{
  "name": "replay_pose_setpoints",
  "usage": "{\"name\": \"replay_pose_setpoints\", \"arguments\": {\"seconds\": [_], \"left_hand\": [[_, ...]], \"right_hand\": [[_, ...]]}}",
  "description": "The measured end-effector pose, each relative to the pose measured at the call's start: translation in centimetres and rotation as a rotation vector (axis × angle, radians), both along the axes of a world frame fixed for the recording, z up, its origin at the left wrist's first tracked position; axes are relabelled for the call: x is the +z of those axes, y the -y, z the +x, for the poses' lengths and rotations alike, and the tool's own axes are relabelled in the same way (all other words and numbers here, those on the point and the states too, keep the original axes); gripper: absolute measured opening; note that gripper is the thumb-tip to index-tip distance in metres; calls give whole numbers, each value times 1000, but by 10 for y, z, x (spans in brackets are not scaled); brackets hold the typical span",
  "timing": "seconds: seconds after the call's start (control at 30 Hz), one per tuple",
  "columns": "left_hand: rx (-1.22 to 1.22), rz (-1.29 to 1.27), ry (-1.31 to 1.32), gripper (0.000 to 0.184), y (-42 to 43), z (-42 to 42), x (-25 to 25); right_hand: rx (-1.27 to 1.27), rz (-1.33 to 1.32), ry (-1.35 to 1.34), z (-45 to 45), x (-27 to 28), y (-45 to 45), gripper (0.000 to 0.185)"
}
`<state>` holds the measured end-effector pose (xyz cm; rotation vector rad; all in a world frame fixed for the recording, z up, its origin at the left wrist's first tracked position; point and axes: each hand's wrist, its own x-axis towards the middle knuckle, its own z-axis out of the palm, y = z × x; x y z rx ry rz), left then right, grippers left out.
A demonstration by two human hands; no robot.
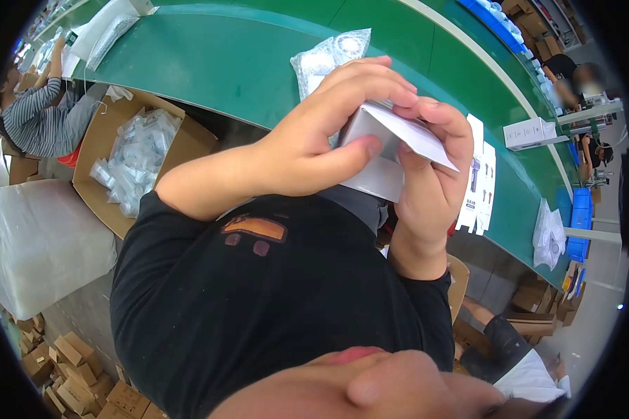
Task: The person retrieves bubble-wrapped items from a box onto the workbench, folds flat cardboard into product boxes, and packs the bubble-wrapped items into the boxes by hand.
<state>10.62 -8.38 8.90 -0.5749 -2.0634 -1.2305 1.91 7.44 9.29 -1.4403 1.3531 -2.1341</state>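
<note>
A small white box (375,176) is held up between both hands in front of the chest, with a white flap (423,142) standing out from its upper side. My left hand (323,131) wraps round it from the left, thumb pressed on the near face and fingers over the top. From the right, my right hand (430,157) grips the flap side, its thumb near the flap and its fingers curled behind. Just behind the left fingers, a clear bubble-wrap bag (349,43) lies on the green table (210,59).
Printed white card sheets (476,181) lie right of my hands. Farther right are a white box (528,133) and a plastic bag (548,234). An open carton (178,150) of clear packets stands left, below the table edge. A person in stripes (40,115) sits beyond.
</note>
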Motion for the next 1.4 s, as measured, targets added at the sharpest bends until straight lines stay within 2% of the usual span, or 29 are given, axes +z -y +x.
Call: {"name": "replay_pose_setpoints", "arguments": {"seconds": [0.13, 0.3, 0.37, 0.4, 0.47, 0.5, 0.57, 0.8, 0.83, 0.9, 1.0, 1.07, 1.1, 1.13, 1.2, 1.4], "left_hand": [[59, 34, 7, 54, -4, 0, 3], [71, -9, 25, 59, 1, 3, 2], [17, 145, 76, 62, -1, 10, 8], [17, 142, 74, 62, -1, 9, 7], [-206, 369, 52, 67, -1, 7, 2], [-207, 364, 50, 67, 4, 5, 2], [-160, 41, 3, 67, 17, 0, 4], [-138, 21, 18, 74, 8, 3, -1], [-172, 181, -17, 77, 1, 5, -4], [-47, 83, -122, 89, 1, 8, -1], [251, -323, -154, 93, 0, 10, 6], [359, -289, -237, 76, 0, 8, 4], [363, -300, -268, 65, -2, 11, 11], [363, -299, -268, 65, 0, 10, 10], [249, -384, -376, 63, 2, 6, 5], [217, -216, -440, 62, -6, 0, 6]], "right_hand": [[-35, 19, -11, 2, -1, 1, 31], [81, -11, 18, -1, 1, 2, 32], [110, -44, 48, -3, 1, 4, 31], [139, -73, 81, -3, 1, 3, 30], [141, -92, 74, -5, 2, 0, 30], [142, -105, 70, -5, 2, -1, 29], [134, -97, 45, -4, 1, 0, 29], [113, -54, 122, 2, 2, -3, 30], [111, -56, 117, 0, -1, -3, 30], [-7, -99, 41, -7, -5, -5, 43], [-22, -135, 59, -8, -5, -7, 57], [8, -124, 121, -2, 5, -8, 64], [168, -153, 126, -8, 7, -11, 61], [325, -180, 133, -13, 8, -15, 58], [339, -168, 83, -20, 7, -20, 62], [178, -38, -16, -14, 13, -25, 60]]}}
